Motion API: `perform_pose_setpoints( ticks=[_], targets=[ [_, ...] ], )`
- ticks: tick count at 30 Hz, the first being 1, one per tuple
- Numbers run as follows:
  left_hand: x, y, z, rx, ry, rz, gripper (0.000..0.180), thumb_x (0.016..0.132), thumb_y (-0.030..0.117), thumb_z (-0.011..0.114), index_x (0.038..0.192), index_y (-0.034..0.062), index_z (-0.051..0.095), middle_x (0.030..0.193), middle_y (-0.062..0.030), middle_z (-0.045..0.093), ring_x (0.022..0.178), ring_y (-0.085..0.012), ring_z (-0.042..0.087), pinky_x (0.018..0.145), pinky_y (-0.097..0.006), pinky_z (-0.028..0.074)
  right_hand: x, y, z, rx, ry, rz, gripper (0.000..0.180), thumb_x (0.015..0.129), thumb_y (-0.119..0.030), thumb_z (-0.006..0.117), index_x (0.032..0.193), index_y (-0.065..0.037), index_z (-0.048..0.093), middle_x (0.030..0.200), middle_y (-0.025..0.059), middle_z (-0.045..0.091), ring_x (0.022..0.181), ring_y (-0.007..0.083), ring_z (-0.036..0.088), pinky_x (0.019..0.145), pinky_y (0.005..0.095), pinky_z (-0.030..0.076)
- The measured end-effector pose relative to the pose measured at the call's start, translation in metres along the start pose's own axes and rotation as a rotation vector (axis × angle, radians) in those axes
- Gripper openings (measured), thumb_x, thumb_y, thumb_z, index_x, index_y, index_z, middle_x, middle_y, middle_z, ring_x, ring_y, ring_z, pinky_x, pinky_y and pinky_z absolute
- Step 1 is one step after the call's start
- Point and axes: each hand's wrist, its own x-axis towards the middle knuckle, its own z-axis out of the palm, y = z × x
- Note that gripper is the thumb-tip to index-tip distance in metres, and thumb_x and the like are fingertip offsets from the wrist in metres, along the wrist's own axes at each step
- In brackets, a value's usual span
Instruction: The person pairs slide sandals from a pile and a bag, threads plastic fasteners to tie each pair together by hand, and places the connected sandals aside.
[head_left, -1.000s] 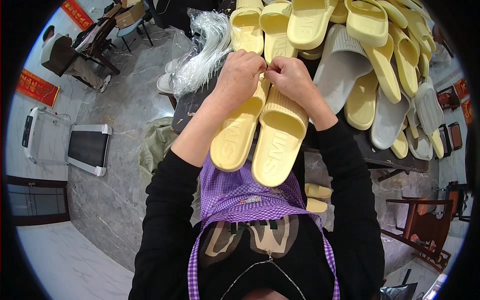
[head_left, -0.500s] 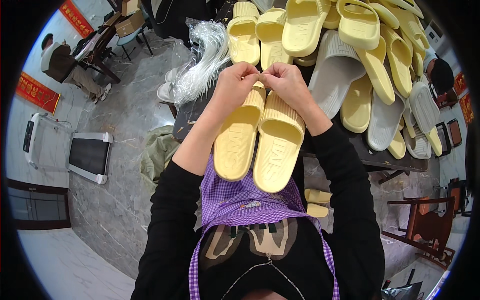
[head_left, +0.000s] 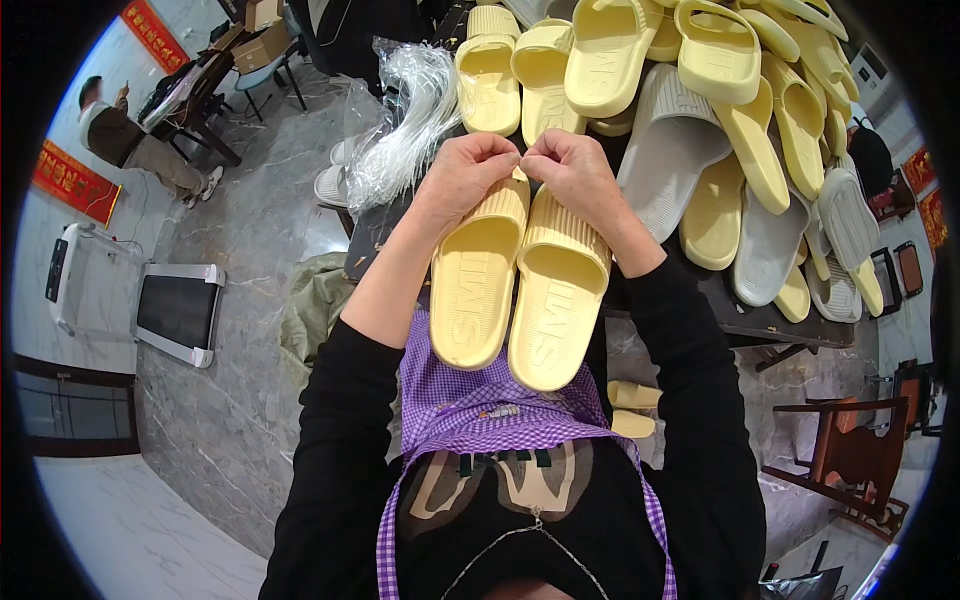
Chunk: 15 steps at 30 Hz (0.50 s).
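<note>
A pair of pale yellow slide slippers, the left slipper [head_left: 470, 285] and the right slipper [head_left: 560, 300], lies side by side with heels toward me, over the table's near edge. My left hand [head_left: 468, 178] is closed in a pinch just above the left slipper's toe. Opposite it, my right hand [head_left: 575, 180] pinches too, its fingertips meeting those of the left. Whatever is between the fingertips is too small to make out. Beyond my left hand lies a bundle of thin clear plastic strands [head_left: 405, 130] in a clear bag.
Yellow slippers [head_left: 718, 50] and grey slippers [head_left: 672, 150] are heaped on the dark table [head_left: 720, 305], mostly to the right. An olive sack [head_left: 312, 310] rests on the floor at left. A wooden chair [head_left: 840, 450] stands at right. Another person [head_left: 125, 135] is at the far left.
My hands have shifted very slightly toward me, still pinched together, and the slipper pair has moved a little with them. The person at far left now has a hand raised.
</note>
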Motion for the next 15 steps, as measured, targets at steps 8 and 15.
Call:
perform_pose_setpoints(
  ticks=[8,15],
  targets=[
    [-0.003,-0.001,-0.002,0.135,-0.064,-0.002,0.008,0.081,0.006,0.06,0.087,0.0006,0.062,0.075,0.0007,0.059,0.065,-0.0043,0.053,0.059,-0.017,0.044,-0.005,-0.011,-0.007,-0.186,-0.098,-0.076,0.015,0.075,-0.01,0.061,0.075,0.005,0.058,0.063,0.0069,0.059,0.057,0.0104,0.052,0.054,0.0245,0.042],
    [-0.002,-0.004,-0.002,0.048,-0.057,0.003,0.011,0.081,0.006,0.059,0.089,-0.0009,0.061,0.076,-0.0009,0.059,0.068,-0.0049,0.054,0.06,-0.017,0.044,-0.005,-0.003,-0.01,-0.069,-0.094,-0.013,0.014,0.078,-0.009,0.06,0.082,0.004,0.06,0.069,0.007,0.061,0.063,0.0105,0.056,0.06,0.024,0.045]
  ],
)
